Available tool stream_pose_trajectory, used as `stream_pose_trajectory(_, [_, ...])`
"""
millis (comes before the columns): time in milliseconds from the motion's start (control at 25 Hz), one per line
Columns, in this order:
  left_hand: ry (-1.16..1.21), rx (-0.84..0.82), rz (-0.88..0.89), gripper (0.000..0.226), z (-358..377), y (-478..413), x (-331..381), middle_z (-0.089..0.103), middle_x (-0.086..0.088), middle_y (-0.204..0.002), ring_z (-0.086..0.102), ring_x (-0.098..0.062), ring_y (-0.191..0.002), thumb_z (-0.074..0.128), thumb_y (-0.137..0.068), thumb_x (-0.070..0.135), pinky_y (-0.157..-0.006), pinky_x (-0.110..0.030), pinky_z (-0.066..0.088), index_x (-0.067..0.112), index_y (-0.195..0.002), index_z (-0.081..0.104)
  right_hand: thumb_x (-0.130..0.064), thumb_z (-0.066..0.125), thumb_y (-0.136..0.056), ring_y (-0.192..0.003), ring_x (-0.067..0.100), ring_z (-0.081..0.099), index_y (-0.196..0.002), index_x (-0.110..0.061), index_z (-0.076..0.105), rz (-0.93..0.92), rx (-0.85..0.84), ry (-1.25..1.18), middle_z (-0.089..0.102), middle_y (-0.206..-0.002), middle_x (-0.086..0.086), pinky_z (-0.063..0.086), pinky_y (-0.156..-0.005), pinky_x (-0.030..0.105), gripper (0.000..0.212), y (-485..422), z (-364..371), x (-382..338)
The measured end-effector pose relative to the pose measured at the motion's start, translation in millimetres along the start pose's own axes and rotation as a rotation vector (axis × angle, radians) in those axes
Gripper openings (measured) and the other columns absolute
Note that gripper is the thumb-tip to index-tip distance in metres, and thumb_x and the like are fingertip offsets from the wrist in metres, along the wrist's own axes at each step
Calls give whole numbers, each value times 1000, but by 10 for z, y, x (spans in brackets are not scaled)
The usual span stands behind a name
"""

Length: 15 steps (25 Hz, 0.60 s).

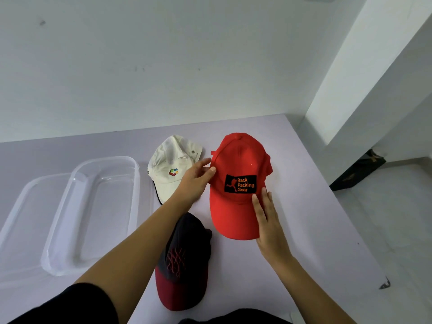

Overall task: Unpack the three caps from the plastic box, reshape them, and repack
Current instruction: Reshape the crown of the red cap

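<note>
Red cap [236, 164], white cap [170, 160] and dark cap [184, 265] all lay on the table [327, 218], outside the box [98, 206], so the unpacking looked done. The box sat empty at the left, well apart from the red cap, with its lid [23, 206] just beside it. The red cap stood upright at the right with a rounded crown, brim toward the person, and seemed to be the one being reshaped. The white cap lay behind the left arm with its crown creased and partly flattened. The dark cap lay nearest the person, also slumped. By that reading most of the reshaping and all of the repacking were left.

The left hand [196, 181] reached across the white cap and touched the left side of the red crown, fingers fairly straight and thumb against the front panel, not clenched. The right hand [268, 220] lay along the brim's right edge, fingers straight and pressed flat, tips up beside the black patch. Its thumb was hidden, perhaps under the brim.
</note>
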<state>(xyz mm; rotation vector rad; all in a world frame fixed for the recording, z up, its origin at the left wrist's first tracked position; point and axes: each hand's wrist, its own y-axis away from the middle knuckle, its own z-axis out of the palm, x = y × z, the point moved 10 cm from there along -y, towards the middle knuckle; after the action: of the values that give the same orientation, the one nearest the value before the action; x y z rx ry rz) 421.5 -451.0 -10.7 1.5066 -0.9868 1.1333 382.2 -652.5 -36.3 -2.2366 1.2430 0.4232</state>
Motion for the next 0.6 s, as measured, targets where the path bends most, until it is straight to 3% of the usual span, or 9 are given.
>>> stream_pose_trajectory(120, [-27,-64,-19,22,142,-93,-140,69,-11,-104,65,-21,-95,57,-92,28,-90,-36,52,17,-110,63,2,71,-78,-144,32,10,-146,-45,-5,0,-86,29,-6,-158,-4,40,-99,47,113,89,159,108])
stream_pose_trajectory(240, [-79,-89,-26,33,223,-136,-248,59,-4,-77,52,-15,-68,57,-85,39,-66,-32,43,8,-94,64,-3,80,-68,-138,38,26,-148,-40,-2,29,-124,114,13,-156,13,49,-89,50,120,152,242,255])
stream_pose_trajectory(320, [-90,-96,-12,27,256,-162,-300,50,2,-69,43,-10,-62,55,-92,31,-62,-26,35,5,-88,62,1,79,-68,-140,35,24,-148,-38,-1,98,-180,146,19,-156,15,49,-93,47,120,132,273,439])
stream_pose_trajectory(400, [-94,-100,-17,23,257,-196,-371,56,2,-73,48,-9,-66,53,-95,27,-66,-26,40,7,-92,65,15,63,-75,-144,25,16,-149,-31,9,236,-192,-3,20,-156,8,40,-106,37,102,63,228,604])
stream_pose_trajectory(480, [-108,-116,-16,22,279,-217,-395,61,1,-78,53,-11,-72,54,-94,29,-72,-29,44,11,-94,67,17,45,-83,-141,19,28,-143,-21,29,379,-65,-224,34,-150,7,28,-111,21,73,-77,75,758])
stream_pose_trajectory(520, [-113,-128,-13,21,300,-215,-390,62,1,-78,53,-10,-72,55,-94,30,-72,-29,45,12,-92,68,9,41,-90,-136,15,35,-141,-18,35,436,13,-321,40,-146,6,26,-109,16,58,-169,-10,809])
stream_pose_trajectory(600, [-99,-157,-24,20,360,-178,-384,58,4,-72,51,-7,-67,55,-94,28,-68,-25,43,13,-88,66,-18,38,-100,-129,7,40,-140,-16,41,519,51,-517,46,-141,1,30,-108,20,40,-358,-35,845])
